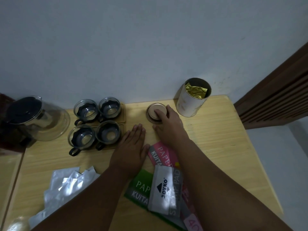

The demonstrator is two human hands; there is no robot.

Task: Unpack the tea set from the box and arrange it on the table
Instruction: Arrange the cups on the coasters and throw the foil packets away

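Several glass cups with black holders (pixel 96 124) stand in two rows on wooden coasters at the back of the wooden table (pixel 216 139). A glass teapot with a dark lid (pixel 35 118) stands at the far left. An open white tea tin (pixel 193 97) with a gold foil bag inside stands at the back right. Its round gold lid (pixel 154 111) lies flat on the table, with the fingers of my right hand (pixel 168 124) closed over its right side. My left hand (pixel 133 147) rests flat on the table, palm down, fingers together, holding nothing.
Pink and green paper pads (pixel 160 154) and a grey stamp pad box (pixel 164 189) lie under my forearms. Crumpled clear plastic wrapping (pixel 66 185) lies at the front left. A wall runs behind the table; brown wooden slats (pixel 275 100) stand to the right.
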